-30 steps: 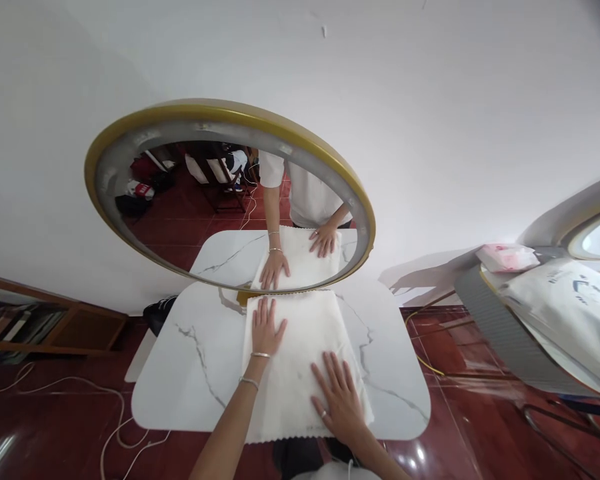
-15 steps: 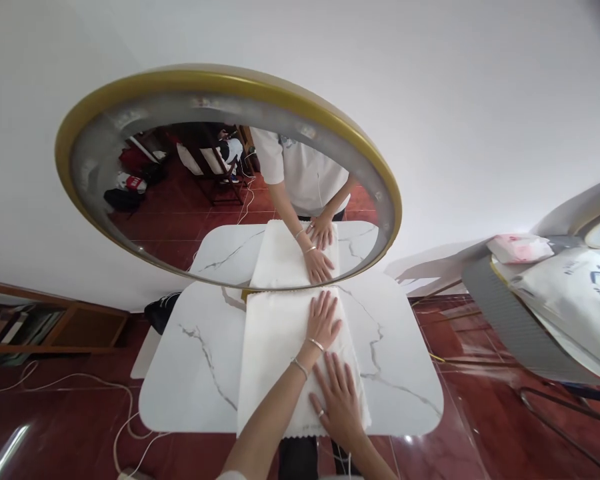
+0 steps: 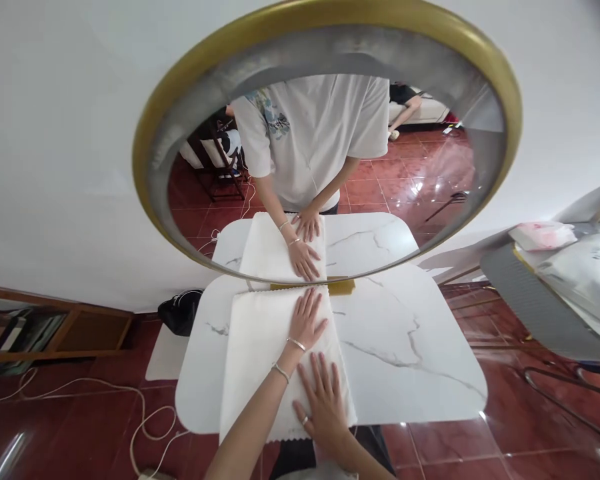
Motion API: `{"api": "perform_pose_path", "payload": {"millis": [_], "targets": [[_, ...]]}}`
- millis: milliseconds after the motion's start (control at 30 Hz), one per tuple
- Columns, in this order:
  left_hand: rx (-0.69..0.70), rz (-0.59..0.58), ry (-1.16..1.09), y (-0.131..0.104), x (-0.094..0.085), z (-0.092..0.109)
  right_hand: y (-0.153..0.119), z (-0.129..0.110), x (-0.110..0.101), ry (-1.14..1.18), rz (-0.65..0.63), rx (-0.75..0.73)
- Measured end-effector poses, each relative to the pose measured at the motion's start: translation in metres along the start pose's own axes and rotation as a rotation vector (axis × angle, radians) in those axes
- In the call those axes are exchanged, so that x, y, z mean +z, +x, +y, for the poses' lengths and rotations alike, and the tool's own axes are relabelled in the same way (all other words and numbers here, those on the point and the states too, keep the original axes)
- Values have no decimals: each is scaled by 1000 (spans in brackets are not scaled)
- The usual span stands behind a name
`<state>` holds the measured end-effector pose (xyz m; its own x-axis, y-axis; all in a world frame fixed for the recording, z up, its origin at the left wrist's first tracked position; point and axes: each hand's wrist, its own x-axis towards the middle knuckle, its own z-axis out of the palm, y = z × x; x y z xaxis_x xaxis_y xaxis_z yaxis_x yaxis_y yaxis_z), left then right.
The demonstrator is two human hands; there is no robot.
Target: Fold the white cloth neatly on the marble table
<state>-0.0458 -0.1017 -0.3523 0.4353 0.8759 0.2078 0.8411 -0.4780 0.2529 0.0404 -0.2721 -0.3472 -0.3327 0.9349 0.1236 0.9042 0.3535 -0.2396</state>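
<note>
A folded white cloth [image 3: 260, 340] with scalloped edges lies on the white marble-patterned tabletop [image 3: 395, 373], left of its middle. My left hand [image 3: 307, 319] rests flat near the cloth's far right part, fingers spread. A bracelet and a band circle that wrist. Closer to me, my right hand [image 3: 325, 397] also lies flat on the cloth, fingers apart, with a ring on one finger. Neither hand grips anything. Just beyond the cloth stands a round gold-framed mirror [image 3: 513, 113], reflecting both hands and a white-shirted torso.
The mirror's gold base [image 3: 343, 287] shows behind the cloth. To the right, a grey chair [image 3: 535, 307] carries a white bag [image 3: 585, 270] and a pink-white packet [image 3: 544, 235]. Left are a black bag [image 3: 181, 312], a wooden shelf [image 3: 87, 333] and cables [image 3: 140, 400] on the red floor.
The cloth, with both hands flat on it, now sits farther left on the tabletop. The view has shifted, and the mirror appears farther right and larger.
</note>
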Motion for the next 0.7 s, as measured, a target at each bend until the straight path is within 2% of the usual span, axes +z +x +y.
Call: {"api": "perform_pose_path", "payload": {"millis": [167, 300, 467, 600, 700], "targets": [[33, -27, 14, -28, -22, -54, 20, -58, 21, -1, 26, 17], [43, -37, -13, -34, -32, -84, 34, -82, 30, 12, 41, -15], [40, -32, -46, -46, -44, -107, 69, -77, 37, 31, 194, 55], [-170, 11, 26, -75, -52, -126, 121, -59, 41, 24, 277, 76], [-253, -26, 89, -84, -56, -139, 158, -49, 46, -3, 276, 30]]}}
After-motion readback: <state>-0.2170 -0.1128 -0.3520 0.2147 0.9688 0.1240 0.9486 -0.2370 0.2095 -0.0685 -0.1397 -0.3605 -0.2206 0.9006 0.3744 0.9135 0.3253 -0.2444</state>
